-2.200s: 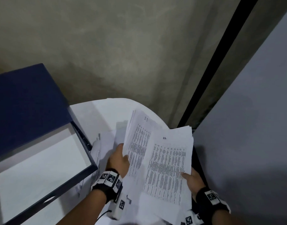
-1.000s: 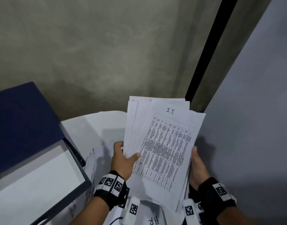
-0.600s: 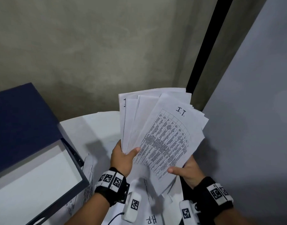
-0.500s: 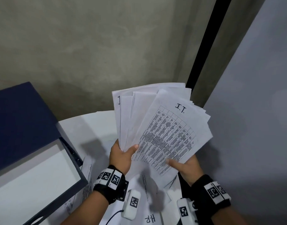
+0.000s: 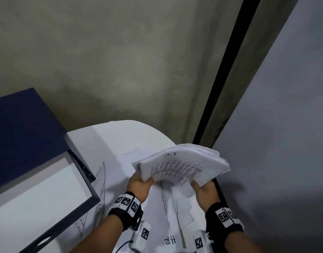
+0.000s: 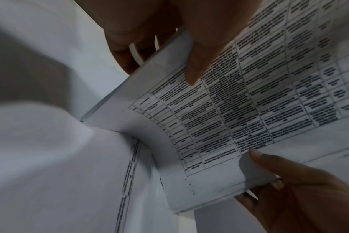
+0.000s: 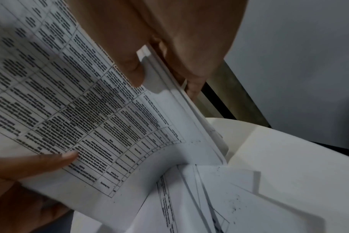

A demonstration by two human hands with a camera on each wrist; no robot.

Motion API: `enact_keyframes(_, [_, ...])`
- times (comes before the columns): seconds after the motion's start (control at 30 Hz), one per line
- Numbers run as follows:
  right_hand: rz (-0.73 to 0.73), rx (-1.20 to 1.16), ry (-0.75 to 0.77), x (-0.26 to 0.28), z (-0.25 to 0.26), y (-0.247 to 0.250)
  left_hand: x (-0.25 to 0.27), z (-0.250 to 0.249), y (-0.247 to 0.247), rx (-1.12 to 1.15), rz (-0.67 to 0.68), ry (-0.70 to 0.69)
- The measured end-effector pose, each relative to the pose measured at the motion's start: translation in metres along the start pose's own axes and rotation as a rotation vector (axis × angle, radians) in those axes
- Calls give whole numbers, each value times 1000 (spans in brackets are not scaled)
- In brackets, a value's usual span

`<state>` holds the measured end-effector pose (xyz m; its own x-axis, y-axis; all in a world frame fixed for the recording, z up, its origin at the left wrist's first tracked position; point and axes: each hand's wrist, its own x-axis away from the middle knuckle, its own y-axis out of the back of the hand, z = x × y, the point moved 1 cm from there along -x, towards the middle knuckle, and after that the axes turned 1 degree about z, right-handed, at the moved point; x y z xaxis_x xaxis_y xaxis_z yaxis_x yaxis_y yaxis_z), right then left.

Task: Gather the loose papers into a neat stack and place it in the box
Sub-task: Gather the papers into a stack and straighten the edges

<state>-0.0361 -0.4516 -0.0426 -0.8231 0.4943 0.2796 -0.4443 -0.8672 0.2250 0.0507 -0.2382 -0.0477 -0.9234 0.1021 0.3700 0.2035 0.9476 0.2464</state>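
Because the sheaf of printed papers (image 5: 182, 165) is light, limp and slippery sheet to sheet, it is likely to fan or sag unless gripped at both near corners. In the head view, the left hand (image 5: 138, 185) and right hand (image 5: 205, 191) are holding it above the white counter (image 5: 109, 139), its near edge bowing downward, while loose sheets (image 5: 171, 212) are lying beneath and the open navy box (image 5: 87, 181) is standing to the left. In the left wrist view, the left thumb is pressing the tabled top sheet (image 6: 239, 110), with fingers (image 6: 127, 56) curling underneath. In the right wrist view, the right thumb and fingers (image 7: 191, 63) are pinching the sheaf's edge.
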Motion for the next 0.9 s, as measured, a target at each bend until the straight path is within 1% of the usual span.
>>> enact_keyframes(0.07, [-25, 23, 41, -1, 6, 0, 0, -6, 2, 12, -11, -27])
enact_keyframes(0.13, [-14, 44, 98, -1, 13, 1, -1, -10, 4, 36, 22, -56])
enact_keyframes(0.23, [-26, 26, 64, -6, 9, 7, 2, -11, 10, 43, 64, -112])
enact_keyframes(0.3, [-27, 8, 26, -10, 3, 13, 2, -3, 16, -9, 59, -99])
enact_keyframes(0.37, [-18, -6, -20, -12, -4, 18, 4, 13, 22, -84, 17, -18])
enact_keyframes(0.43, [-4, -20, -73, -12, -17, 21, 5, 33, 30, -185, -67, 95])
enact_keyframes(0.53, [0, -24, -162, -10, -37, 22, 13, 51, 48, -450, -151, 284])
enact_keyframes(0.57, [-1, -31, -192, -9, -45, 23, 16, 54, 53, -491, -168, 353])
enact_keyframes(0.63, [7, -31, -239, -9, -62, 23, 18, 60, 62, -504, -190, 469])
enact_keyframes(0.7, [9, -17, -274, -10, -76, 21, 16, 67, 67, -529, -189, 520])
enact_keyframes(0.8, [-9, 11, -302, -12, -90, 18, 10, 74, 71, -569, -175, 510])
enact_keyframes(0.9, [22, 68, -310, -11, -98, 16, 4, 83, 70, -474, -157, 485])
